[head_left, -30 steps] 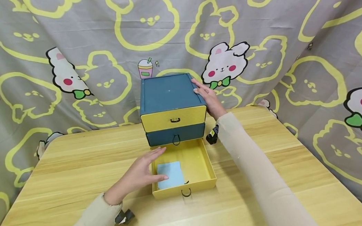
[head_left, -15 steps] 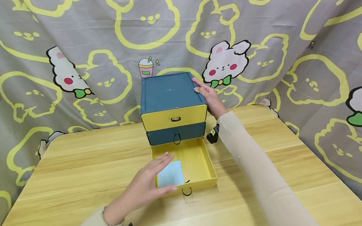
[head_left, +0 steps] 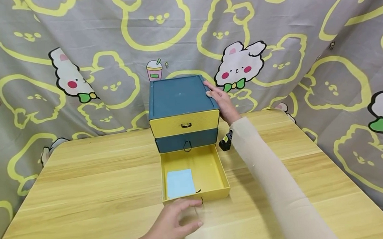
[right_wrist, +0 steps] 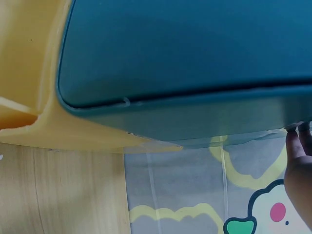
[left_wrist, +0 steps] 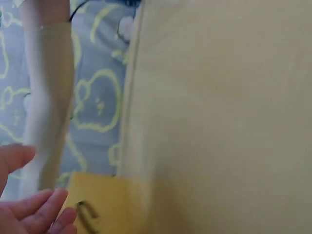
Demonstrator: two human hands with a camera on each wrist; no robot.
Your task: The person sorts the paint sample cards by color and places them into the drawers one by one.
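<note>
A small chest of drawers (head_left: 180, 94) with a dark blue body stands at the back middle of the table, its yellow bottom drawer (head_left: 209, 169) pulled out. In that drawer, towards the left, lies a light blue flat square piece (head_left: 180, 183). My left hand (head_left: 169, 223) is in front of the drawer, thumb and fingers spread apart, fingertips right at the black loop handle (head_left: 202, 200). The left wrist view shows this hand (left_wrist: 36, 212) beside the yellow drawer front (left_wrist: 109, 197). My right hand (head_left: 221, 101) rests against the chest's top right edge, fingers extended.
The upper drawers, a yellow front (head_left: 169, 126) and a blue front (head_left: 170, 144), are pushed in. Wood-grained table (head_left: 100, 183) surrounds the chest. A grey patterned curtain (head_left: 107, 37) hangs behind it. A black wrist device (head_left: 226, 142) sits by the right sleeve.
My left hand has moved from above the drawer's left side towards me and down, to the front handle. The right hand stays at the chest; drawer and blue piece stay put.
</note>
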